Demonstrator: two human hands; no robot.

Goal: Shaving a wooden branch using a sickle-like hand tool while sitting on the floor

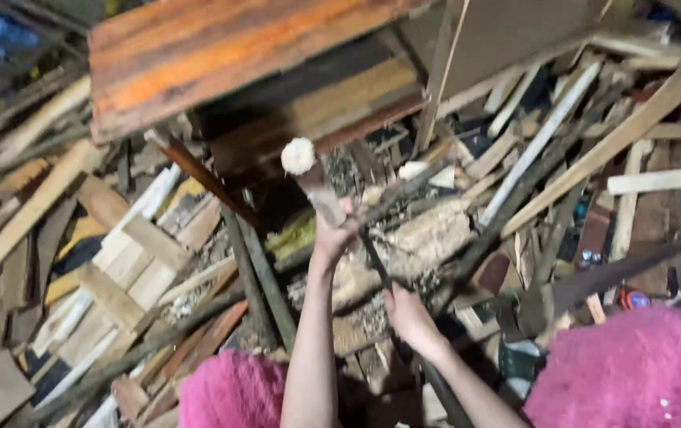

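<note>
Above a heap of scrap wood [594,150], the left hand [334,234] has its grip clamped on a frayed-ended wooden handle [314,181]. The right hand [408,311] grips a dark stick [373,257] closed.

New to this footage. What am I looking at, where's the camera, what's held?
There is one picture, from a camera worn on a person's head, looking down at their two bare arms. No machine is involved. The left hand grips a short wooden club with a pale, frayed top end. The right hand grips a thin dark stick that runs up toward the left hand. Below lies a messy heap of scrap planks and slats, with a worn orange-brown board on top. The fuzzy pink fabric at the bottom edge seems to be the person's clothing.
</note>
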